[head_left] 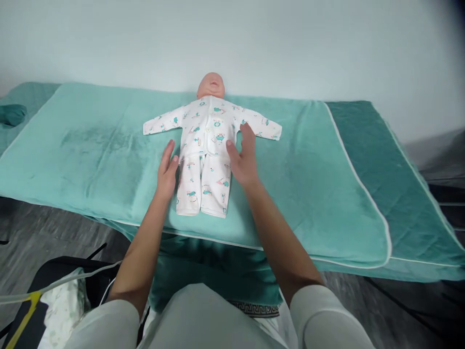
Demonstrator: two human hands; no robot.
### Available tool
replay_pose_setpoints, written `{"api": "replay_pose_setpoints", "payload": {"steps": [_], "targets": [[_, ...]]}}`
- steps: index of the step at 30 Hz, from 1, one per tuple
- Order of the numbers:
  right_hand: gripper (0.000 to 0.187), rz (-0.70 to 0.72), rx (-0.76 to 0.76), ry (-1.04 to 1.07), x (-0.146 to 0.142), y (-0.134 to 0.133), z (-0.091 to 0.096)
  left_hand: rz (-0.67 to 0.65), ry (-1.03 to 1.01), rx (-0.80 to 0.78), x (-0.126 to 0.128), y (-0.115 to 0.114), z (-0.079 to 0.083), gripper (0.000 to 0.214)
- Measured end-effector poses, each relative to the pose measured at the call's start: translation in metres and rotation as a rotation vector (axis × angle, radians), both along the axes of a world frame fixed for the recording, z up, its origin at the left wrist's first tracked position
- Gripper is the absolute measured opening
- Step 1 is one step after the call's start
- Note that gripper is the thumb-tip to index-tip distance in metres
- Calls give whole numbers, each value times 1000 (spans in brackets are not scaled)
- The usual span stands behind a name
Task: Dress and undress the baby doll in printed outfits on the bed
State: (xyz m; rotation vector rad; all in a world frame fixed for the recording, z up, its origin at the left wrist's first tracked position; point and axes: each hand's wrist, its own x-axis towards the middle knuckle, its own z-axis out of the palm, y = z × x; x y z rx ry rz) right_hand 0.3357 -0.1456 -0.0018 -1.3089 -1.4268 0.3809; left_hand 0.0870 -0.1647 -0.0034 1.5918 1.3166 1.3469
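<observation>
A baby doll [211, 85] lies on its back on a green padded bed, its head toward the wall. It wears a white printed jacket [198, 127], buttoned at the front, with both sleeves spread out sideways. White printed trousers [215, 186] cover its legs, and no doll hands or feet show. Beside the doll's waist, at the left, my left hand [167, 172] has its thumb and fingers apart and holds nothing. My right hand [244, 156] is at the jacket's right side, fingers stretched out, its thumb over or touching the hem; I cannot tell which.
The green bed cover [308, 194] stretches to both sides, with a darker quilted part [410, 194] at the right. A white wall [232, 39] stands behind. At the lower left, a black chair [54, 271] holds a printed cloth [65, 305], with a pale cord [83, 275] near it.
</observation>
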Motion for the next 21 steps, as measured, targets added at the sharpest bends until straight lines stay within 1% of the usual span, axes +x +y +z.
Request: {"api": "replay_pose_setpoints", "payload": {"steps": [1,3,4,6,8,11,13,15,17,18,21], "targets": [[77,27,-51,-12,0,13,-4,-32,29,8,4,9,2,59],[94,109,-174,21,-2,23,-12,-55,91,1,10,18,5,62],[100,148,-231,56,-3,22,-15,-39,110,-14,13,18,4,63],[103,199,-302,121,-3,15,-19,29,121,-45,16,16,2,61],[99,205,-307,154,0,9,-21,93,114,-57,18,13,0,57],[82,194,-249,170,4,10,-24,129,105,-41,18,11,0,48],[76,137,-212,216,6,14,-27,144,77,-36,18,9,1,44],[73,17,-219,262,6,16,-29,134,26,-45,17,5,2,42],[68,-91,-263,239,6,15,-26,76,-38,-95,15,1,3,46],[65,-109,-286,192,6,13,-24,29,-77,-135,14,-1,3,51],[62,-55,-314,47,5,6,-16,-126,-193,-256,14,-1,2,74]]}}
